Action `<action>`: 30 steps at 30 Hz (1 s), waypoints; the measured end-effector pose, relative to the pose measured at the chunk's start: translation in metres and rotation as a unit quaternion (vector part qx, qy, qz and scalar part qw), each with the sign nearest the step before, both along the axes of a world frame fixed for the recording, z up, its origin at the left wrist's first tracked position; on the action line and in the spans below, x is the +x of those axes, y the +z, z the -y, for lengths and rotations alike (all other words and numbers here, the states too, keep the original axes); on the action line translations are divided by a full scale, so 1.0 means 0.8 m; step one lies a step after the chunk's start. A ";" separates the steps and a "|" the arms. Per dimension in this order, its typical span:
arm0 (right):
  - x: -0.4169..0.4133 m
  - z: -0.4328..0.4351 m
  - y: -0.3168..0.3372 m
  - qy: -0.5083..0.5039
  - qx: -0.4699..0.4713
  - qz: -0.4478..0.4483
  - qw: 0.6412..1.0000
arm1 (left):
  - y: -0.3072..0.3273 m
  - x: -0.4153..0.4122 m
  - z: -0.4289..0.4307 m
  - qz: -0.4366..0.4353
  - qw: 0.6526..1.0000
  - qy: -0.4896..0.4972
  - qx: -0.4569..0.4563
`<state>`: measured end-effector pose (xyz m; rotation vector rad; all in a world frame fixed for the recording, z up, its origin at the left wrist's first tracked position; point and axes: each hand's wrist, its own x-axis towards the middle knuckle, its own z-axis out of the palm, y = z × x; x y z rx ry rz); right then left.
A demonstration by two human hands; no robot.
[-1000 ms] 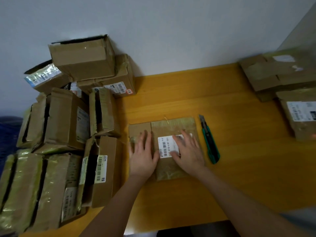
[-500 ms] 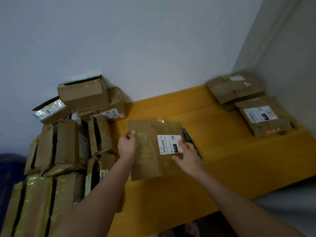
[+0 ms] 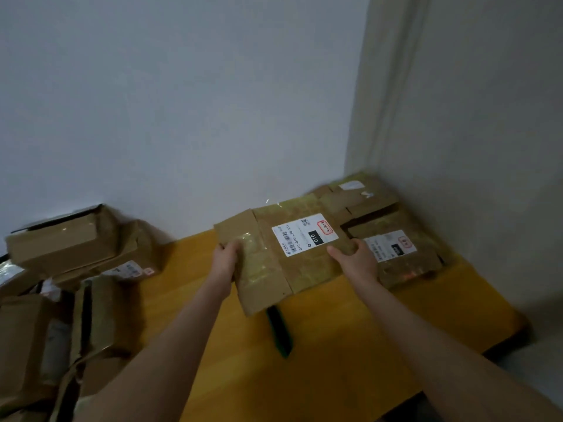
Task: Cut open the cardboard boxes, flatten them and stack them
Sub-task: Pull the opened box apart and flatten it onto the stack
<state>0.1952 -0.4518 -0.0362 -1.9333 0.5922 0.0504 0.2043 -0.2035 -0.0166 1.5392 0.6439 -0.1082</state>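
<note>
Both hands, left hand (image 3: 226, 259) and right hand (image 3: 355, 259), are gripping the flattened box (image 3: 283, 257), now lifted off the tabletop (image 3: 350, 345) and travelling toward the far-right stack (image 3: 393, 239); stacking seems imminent.

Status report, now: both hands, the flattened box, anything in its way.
Left hand and right hand each hold a grip on the flattened box, held above the table. Flat stack in far right corner just ahead. Green knife lies underneath, clear.
</note>
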 end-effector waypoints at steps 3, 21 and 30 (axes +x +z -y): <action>0.033 0.078 -0.005 0.002 -0.126 -0.025 0.992 | -0.016 0.032 0.077 -0.011 0.999 -0.035 -0.033; 0.102 0.267 -0.082 0.264 -0.405 -0.075 0.872 | -0.096 0.138 0.397 -0.143 0.953 -0.179 0.201; 0.117 0.205 -0.060 0.301 -0.390 -0.050 0.869 | -0.088 0.101 0.326 -0.106 0.847 -0.291 0.431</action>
